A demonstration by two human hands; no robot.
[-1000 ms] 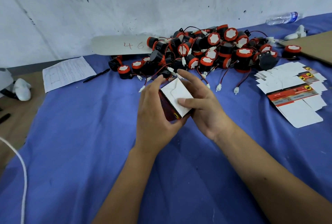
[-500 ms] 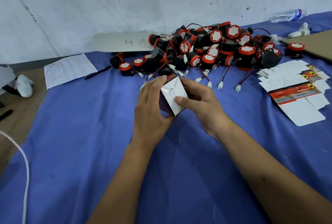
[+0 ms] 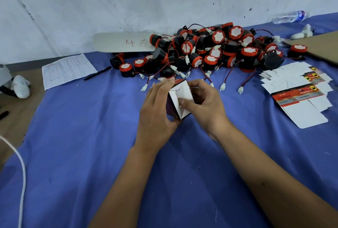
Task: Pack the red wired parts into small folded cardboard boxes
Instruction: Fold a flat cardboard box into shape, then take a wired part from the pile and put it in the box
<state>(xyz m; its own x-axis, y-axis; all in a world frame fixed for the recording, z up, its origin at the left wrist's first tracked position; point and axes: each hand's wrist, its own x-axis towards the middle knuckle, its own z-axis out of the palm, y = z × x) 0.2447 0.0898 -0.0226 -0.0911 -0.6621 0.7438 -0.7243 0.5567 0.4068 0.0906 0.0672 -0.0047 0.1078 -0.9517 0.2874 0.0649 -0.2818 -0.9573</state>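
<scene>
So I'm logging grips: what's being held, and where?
A small cardboard box: the left hand grips its left side, the right hand its right side, thumb pressing the white end flap.

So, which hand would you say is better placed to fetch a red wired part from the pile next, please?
Right hand, probably: it only presses the box flap and is nearer the pile; the left hand grips the box.
</scene>
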